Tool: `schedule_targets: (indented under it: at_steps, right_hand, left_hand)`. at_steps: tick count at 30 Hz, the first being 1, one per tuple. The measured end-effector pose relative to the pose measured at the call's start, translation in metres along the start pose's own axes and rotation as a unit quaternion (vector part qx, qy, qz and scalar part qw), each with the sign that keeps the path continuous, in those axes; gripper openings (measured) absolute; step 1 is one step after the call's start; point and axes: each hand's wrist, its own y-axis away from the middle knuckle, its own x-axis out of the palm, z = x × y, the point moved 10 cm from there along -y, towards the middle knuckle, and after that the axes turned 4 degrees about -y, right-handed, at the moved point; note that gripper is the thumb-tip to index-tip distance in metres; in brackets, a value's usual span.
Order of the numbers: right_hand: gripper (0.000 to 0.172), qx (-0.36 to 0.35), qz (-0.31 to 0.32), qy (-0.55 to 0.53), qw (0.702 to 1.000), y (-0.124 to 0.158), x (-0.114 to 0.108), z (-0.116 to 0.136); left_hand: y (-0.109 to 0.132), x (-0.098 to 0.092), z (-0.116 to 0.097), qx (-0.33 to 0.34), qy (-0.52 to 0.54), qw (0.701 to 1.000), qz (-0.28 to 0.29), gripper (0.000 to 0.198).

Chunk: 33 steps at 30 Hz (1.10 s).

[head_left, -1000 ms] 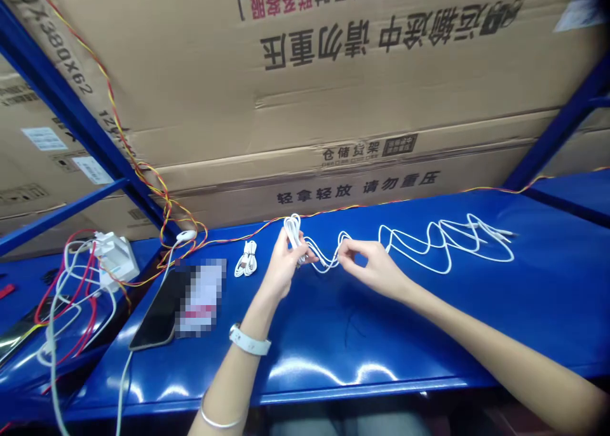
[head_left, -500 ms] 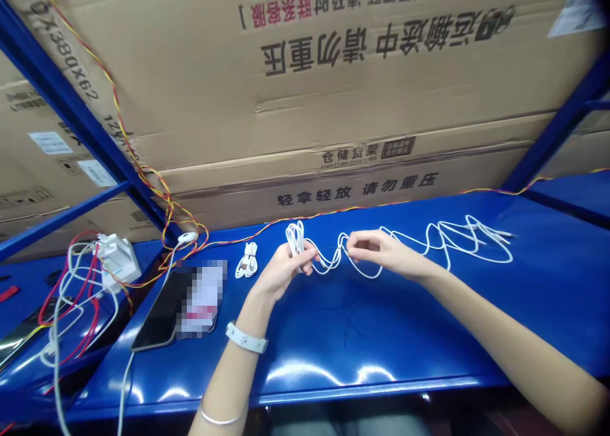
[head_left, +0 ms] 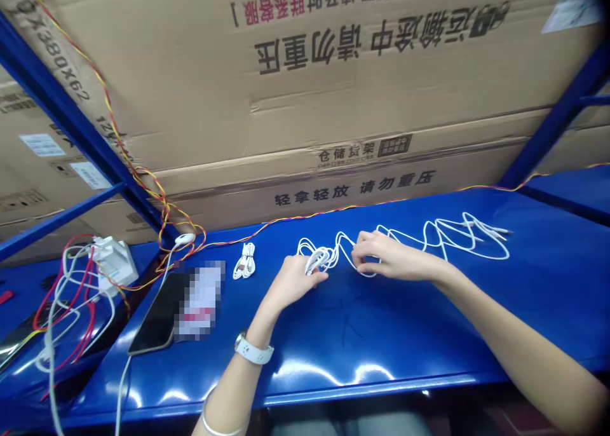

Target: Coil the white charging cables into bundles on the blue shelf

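My left hand (head_left: 296, 283) is closed around a coiled part of a white cable (head_left: 318, 259), low over the blue shelf (head_left: 381, 334). Just to its right, my right hand (head_left: 384, 255) has its fingers curled down onto the white strands by the shelf surface; what lies between its fingertips is hidden. From there loose white cable (head_left: 441, 238) trails in wavy loops to the right, with plug ends (head_left: 500, 234) at the far right. A small bundled white cable (head_left: 244, 262), tied at its middle, lies left of my left hand.
A dark phone (head_left: 159, 315) and a blurred-out item (head_left: 199, 299) lie on the left. Beyond them stands a white power strip (head_left: 114, 264) with tangled white and red cables. Twisted red-yellow wire (head_left: 238, 241) runs along the back, against cardboard boxes (head_left: 333, 105). A blue post (head_left: 557, 118) rises at right.
My left hand has turned and tipped its coil downward and rightward. My right hand has shifted slightly right and lower, its fingers now bent down toward the shelf.
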Motion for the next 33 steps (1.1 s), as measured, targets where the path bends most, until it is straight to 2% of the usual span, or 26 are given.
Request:
schedule_targets:
  at_steps: [3, 5, 8, 12, 16, 19, 23, 25, 30, 33]
  right_hand:
    - [0.024, -0.013, -0.001, -0.08, 0.997, 0.003, -0.012, 0.002]
    - [0.025, -0.013, 0.026, -0.146, 0.989, 0.004, -0.012, 0.004]
    - [0.022, -0.018, 0.1, -0.209, 0.973, 0.004, 0.006, 0.009]
    - [0.015, -0.018, 0.127, -0.195, 0.972, 0.0, 0.035, 0.007]
    - [0.014, 0.003, 0.111, -0.149, 0.983, -0.005, 0.044, -0.001]
    - [0.015, -0.001, 0.061, -0.15, 0.987, -0.009, 0.032, 0.005]
    - [0.02, 0.023, -0.135, -0.163, 0.977, -0.014, 0.003, 0.008]
    - [0.02, 0.035, -0.205, -0.16, 0.965, -0.014, 0.0, 0.007]
    - [0.011, 0.066, -0.245, -0.153, 0.955, -0.016, 0.013, -0.006]
    - [0.011, 0.079, -0.255, -0.212, 0.94, -0.015, 0.014, -0.018]
  left_hand:
    - [0.003, -0.002, 0.003, -0.031, 0.166, 0.985, 0.021, 0.022]
    - [0.004, -0.005, 0.003, -0.046, 0.302, 0.952, 0.013, 0.034]
    - [0.003, -0.007, 0.004, -0.056, 0.452, 0.89, 0.001, 0.044]
    - [-0.002, 0.003, 0.009, -0.073, 0.546, 0.834, 0.019, 0.042]
    - [-0.005, 0.011, 0.013, -0.079, 0.569, 0.818, 0.03, 0.04]
    - [-0.006, 0.017, 0.011, -0.084, 0.568, 0.818, 0.037, 0.041]
    - [-0.005, 0.031, 0.003, -0.079, 0.559, 0.824, 0.057, 0.044]
    - [-0.004, 0.039, 0.0, -0.081, 0.547, 0.831, 0.065, 0.045]
    - [-0.002, 0.052, -0.005, -0.085, 0.537, 0.835, 0.085, 0.048]
    - [-0.002, 0.052, 0.0, -0.104, 0.549, 0.826, 0.076, 0.046]
